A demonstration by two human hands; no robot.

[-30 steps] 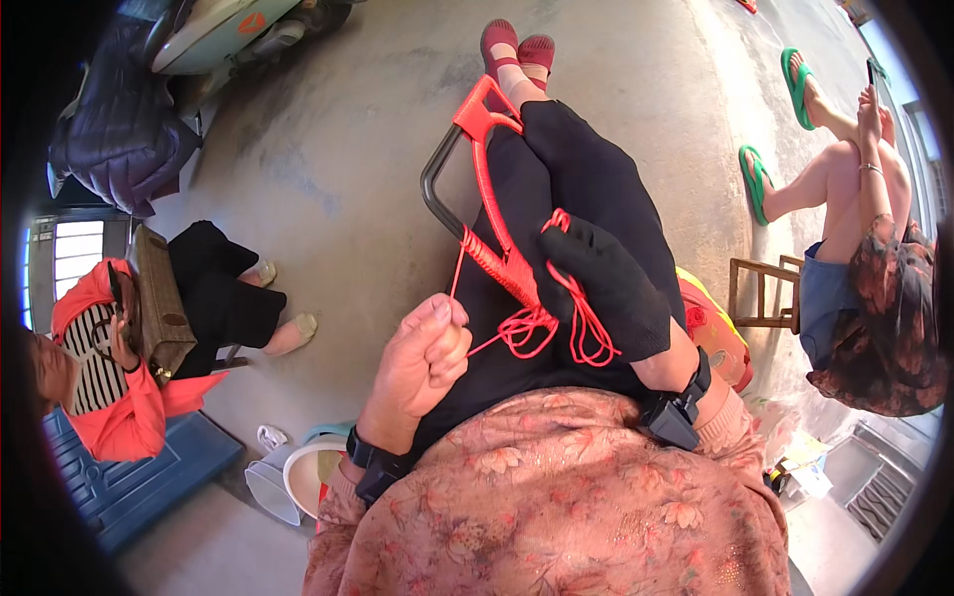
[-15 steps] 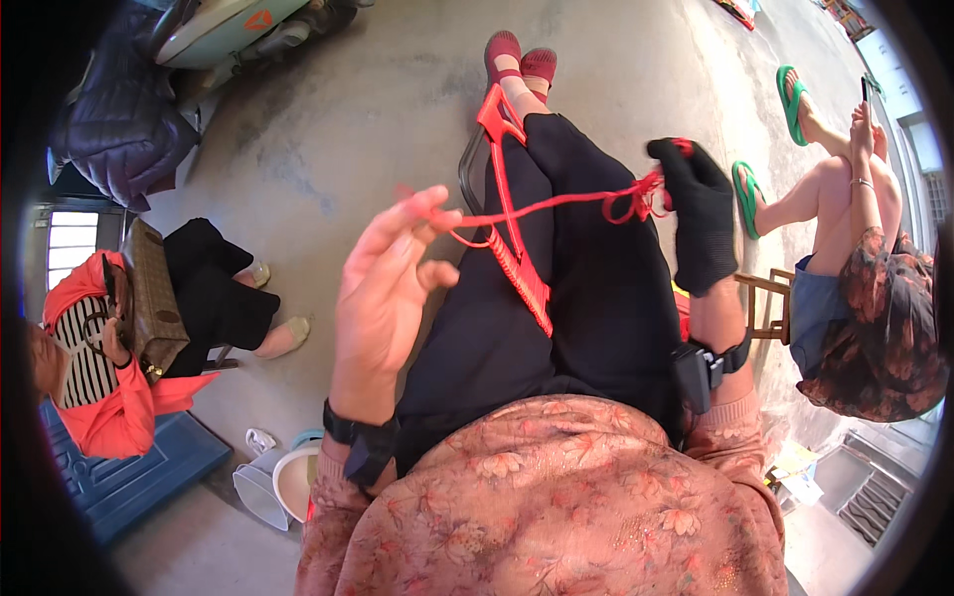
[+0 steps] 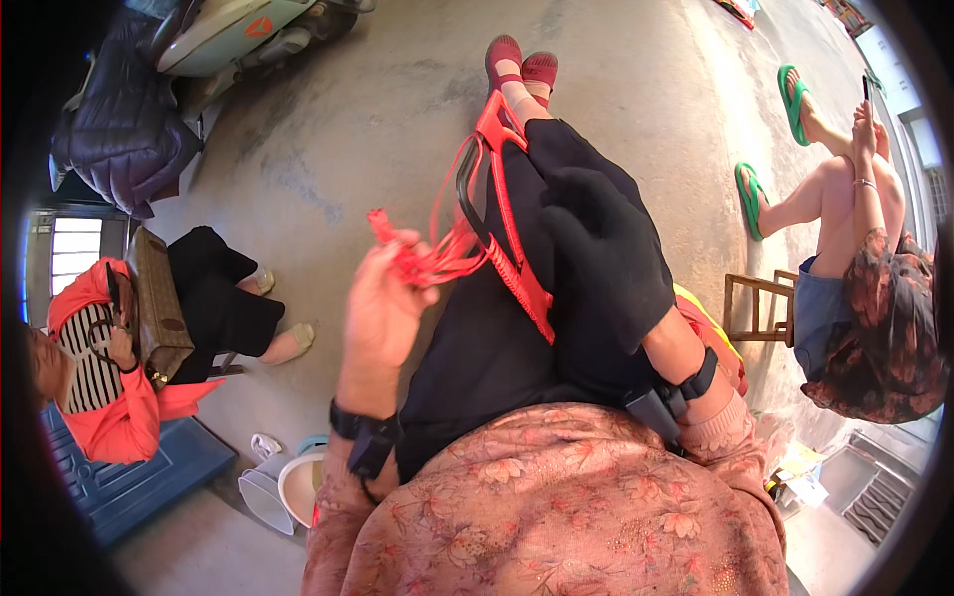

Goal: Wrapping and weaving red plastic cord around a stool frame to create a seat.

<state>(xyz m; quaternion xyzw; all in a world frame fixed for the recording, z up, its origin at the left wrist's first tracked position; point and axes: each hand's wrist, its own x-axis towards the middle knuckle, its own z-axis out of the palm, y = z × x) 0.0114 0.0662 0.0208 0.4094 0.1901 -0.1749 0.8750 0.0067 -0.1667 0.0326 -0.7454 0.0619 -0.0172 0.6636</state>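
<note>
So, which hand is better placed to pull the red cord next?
Probably the left: the bare left hand holds the bunched red cord, whose strands run toward the red-and-black frame. No cord shows at the gloved right hand.

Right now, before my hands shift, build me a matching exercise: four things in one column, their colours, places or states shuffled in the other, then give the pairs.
Things:
1. Cord
2. Right hand
3. Frame
4. Flip-flops

Places, colours or states:
A. Green, on the feet of the seated person at the picture's right
B. Red and black, in view between the hands
C. Red, gathered in strands at the bare left hand
D. Covered by a black glove

Pairs: 1-C, 2-D, 3-B, 4-A.
</note>
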